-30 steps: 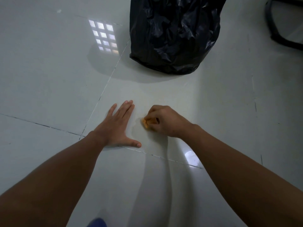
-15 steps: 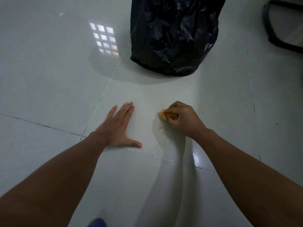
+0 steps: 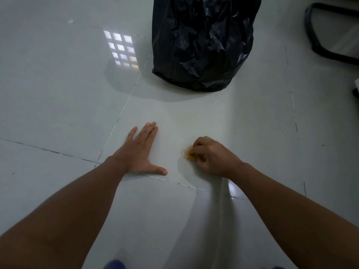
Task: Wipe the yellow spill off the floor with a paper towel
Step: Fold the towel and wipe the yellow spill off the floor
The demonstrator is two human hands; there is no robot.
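My right hand (image 3: 211, 158) is curled around a small, crumpled, yellow-stained paper towel (image 3: 189, 155) and presses it against the white tiled floor (image 3: 58, 94). A faint yellowish smear (image 3: 186, 115) shows on the tile beyond the hands. Only the wad's left edge peeks out from under my fingers. My left hand (image 3: 138, 152) lies flat on the same tile, palm down, fingers straight and thumb spread out to the right, a short way left of the towel.
A bin lined with a black plastic bag (image 3: 204, 41) stands straight ahead on the floor. A black curved chair base (image 3: 322, 33) is at the upper right. Dark grout lines (image 3: 48, 150) cross the floor near my left wrist.
My right hand slid the towel away and to the right, then back toward me and left. The left hand has stayed planted.
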